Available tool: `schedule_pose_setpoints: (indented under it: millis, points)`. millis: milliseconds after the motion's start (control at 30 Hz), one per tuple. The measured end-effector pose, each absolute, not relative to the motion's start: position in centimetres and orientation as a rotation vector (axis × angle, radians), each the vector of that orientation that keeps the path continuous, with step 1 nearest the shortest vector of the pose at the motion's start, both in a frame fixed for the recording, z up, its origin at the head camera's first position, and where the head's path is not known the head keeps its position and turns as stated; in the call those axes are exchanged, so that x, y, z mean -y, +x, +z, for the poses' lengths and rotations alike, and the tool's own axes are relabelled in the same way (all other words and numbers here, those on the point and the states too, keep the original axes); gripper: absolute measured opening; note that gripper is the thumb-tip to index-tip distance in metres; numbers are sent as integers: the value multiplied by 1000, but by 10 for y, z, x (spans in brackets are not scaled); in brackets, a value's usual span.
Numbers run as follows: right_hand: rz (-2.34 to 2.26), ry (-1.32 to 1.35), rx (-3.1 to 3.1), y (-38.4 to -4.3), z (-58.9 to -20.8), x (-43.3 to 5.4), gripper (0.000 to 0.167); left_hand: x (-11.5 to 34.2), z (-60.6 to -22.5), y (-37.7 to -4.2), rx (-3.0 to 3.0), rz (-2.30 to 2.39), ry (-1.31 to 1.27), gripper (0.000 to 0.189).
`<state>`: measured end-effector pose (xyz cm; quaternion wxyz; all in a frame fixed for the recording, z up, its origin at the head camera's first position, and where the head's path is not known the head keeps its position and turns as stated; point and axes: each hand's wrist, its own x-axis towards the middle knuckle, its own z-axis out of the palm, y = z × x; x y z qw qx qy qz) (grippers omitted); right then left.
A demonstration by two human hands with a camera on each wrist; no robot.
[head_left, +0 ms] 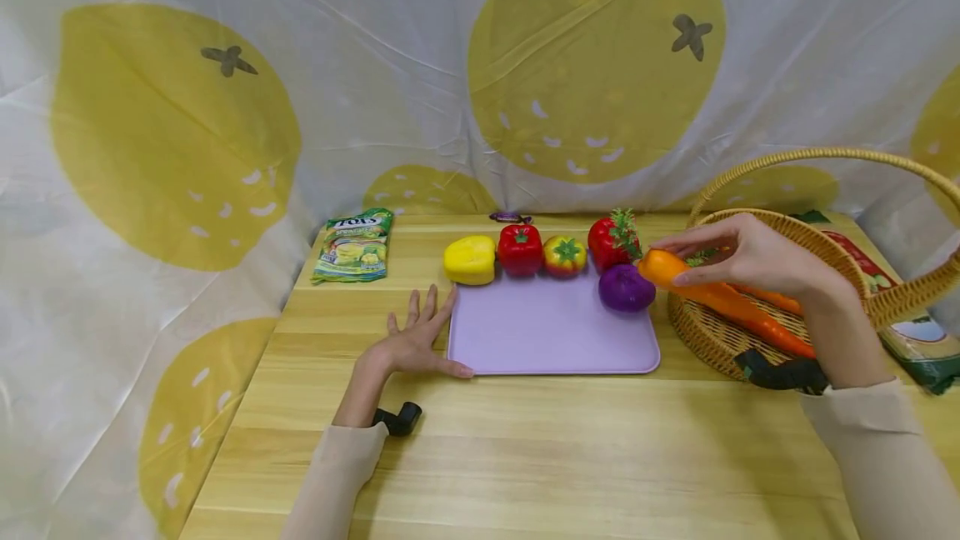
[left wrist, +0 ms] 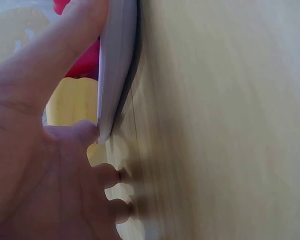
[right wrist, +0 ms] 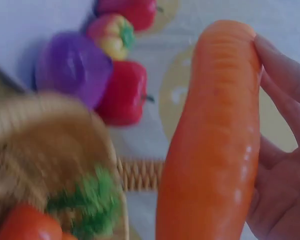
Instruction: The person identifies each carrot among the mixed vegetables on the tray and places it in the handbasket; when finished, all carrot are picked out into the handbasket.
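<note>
My right hand (head_left: 750,257) pinches an orange carrot (right wrist: 212,130) by its thick end. The carrot slants over the wicker basket (head_left: 686,332), its narrow end down toward the basket. A green leafy tuft (head_left: 624,232) at the thick end overlaps a red bell pepper (head_left: 603,244) in the head view. My left hand (head_left: 412,344) has its fingers spread, with thumb and forefinger at the left edge of the lilac tray (head_left: 547,340). Along the tray's back sit a yellow pepper (head_left: 470,260), a red pepper (head_left: 520,250) and a red-yellow pepper (head_left: 564,256). A purple onion (head_left: 627,288) is at the right.
Inside the basket, another orange carrot (head_left: 772,300) and green leaves (right wrist: 90,205) show. Its tall handle (head_left: 825,154) arches above. A soup packet (head_left: 352,247) lies at the back left, a small purple-wrapped piece (head_left: 510,217) behind the tray, a large bag (head_left: 922,340) right of the basket.
</note>
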<state>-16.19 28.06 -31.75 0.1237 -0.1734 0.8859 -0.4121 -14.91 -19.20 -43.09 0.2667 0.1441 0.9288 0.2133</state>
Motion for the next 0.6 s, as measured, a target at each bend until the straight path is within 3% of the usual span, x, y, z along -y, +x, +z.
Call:
schedule_pose_setpoints:
  millis: [367, 600]
  points:
    - [-1000, -385, -2728, -180, -326, -368, 47, 191, -430, -148, -2519, 571, 393, 134]
    - [-1019, -336, -2687, -190, -340, -393, 49, 191, -430, -148, -2519, 558, 388, 132]
